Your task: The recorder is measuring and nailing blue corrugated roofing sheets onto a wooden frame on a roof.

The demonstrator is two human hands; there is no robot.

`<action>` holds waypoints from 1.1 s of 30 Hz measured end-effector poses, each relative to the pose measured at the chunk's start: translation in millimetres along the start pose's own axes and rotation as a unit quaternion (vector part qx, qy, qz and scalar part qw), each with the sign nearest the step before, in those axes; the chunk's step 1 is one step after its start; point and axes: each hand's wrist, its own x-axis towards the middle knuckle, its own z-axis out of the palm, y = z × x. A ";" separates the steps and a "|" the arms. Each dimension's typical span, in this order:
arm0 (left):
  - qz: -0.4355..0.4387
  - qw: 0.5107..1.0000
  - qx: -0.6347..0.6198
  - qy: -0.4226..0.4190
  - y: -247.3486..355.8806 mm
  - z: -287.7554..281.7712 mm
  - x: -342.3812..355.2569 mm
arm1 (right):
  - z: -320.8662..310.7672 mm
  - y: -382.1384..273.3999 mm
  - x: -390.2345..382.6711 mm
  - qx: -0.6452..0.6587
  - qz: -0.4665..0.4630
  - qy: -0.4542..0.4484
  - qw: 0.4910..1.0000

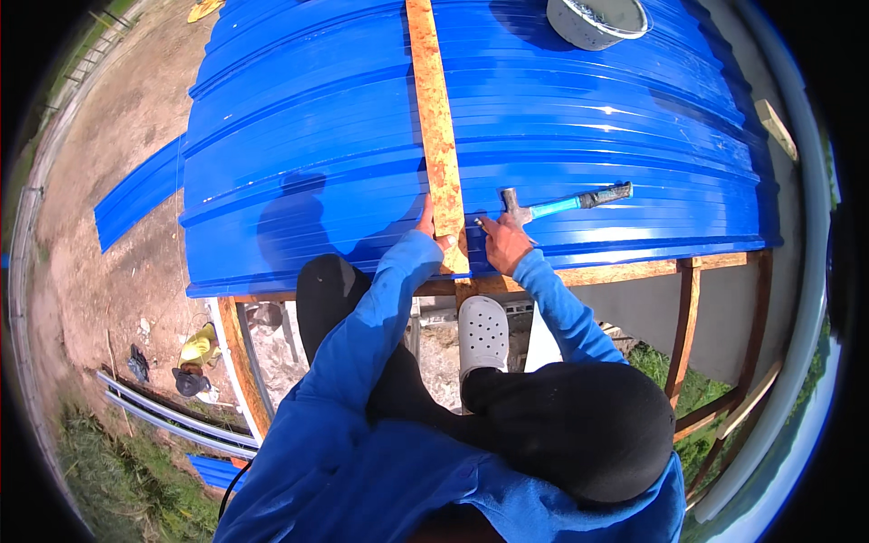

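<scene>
left fingers (425, 215) holding plank (436, 118) | right fingers (492, 227): can't tell | hammer (555, 208) beside them | bucket (579, 32) on blue roofing (299, 127)

The board (439, 136) at the left grip (432, 233) is mottled orange-brown. The hammer handle (566, 205) beside the right grip (505, 242) is turquoise and black. The roofing sheet (588, 118) beneath both grips is parallel-ribbed blue.

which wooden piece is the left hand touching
The long orange-brown wooden plank lying across the ribbed blue roofing sheets: the left hand is on it, while the brown wooden frame timbers show beyond the roofing's lower edge.
</scene>
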 end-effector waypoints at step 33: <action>0.018 0.999 -0.030 0.007 -0.7 -6.8 7.6 | -45.5 -41.9 -13.5 0.346 0.298 0.045 0.889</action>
